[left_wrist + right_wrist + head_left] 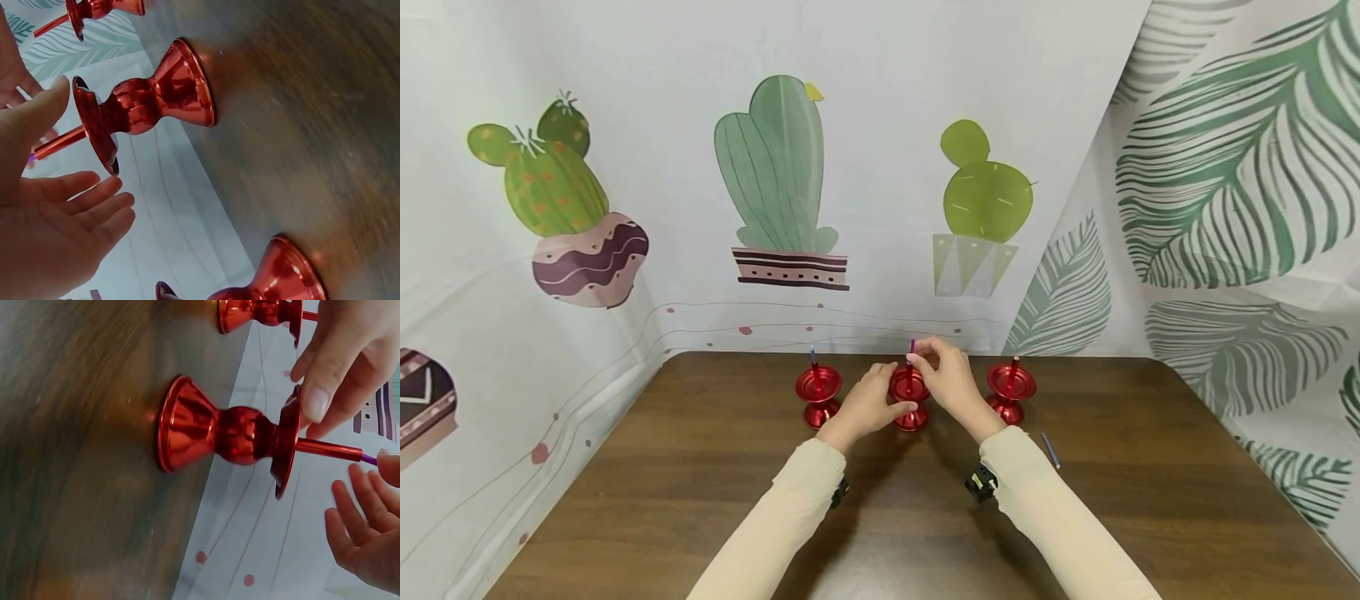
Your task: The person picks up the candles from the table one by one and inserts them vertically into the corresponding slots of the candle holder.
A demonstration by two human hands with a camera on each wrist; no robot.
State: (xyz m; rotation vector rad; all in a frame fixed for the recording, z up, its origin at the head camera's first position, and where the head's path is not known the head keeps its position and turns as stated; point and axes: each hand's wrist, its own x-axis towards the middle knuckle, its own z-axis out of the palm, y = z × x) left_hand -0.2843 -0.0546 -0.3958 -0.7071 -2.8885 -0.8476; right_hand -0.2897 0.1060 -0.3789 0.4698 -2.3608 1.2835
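A shiny red candle holder (911, 418) stands upright in the middle of a row, with a dish and a slim red tube (328, 449) rising from its centre. At the tube's tip my right hand (951, 379) pinches a thin purple candle (369, 460) between thumb and forefinger; the candle's lower end meets the tube's mouth. My left hand (874, 404) is beside the dish, thumb and fingers spread apart around its rim (94, 128), with nothing gripped.
To the left stands a matching red holder (820, 410) with a blue candle (812, 356) in its tube. Another red holder (1006, 410), its tube showing no coloured candle, stands right. A thin blue candle (1051, 451) lies on the brown table (700, 500). Printed cloth hangs behind.
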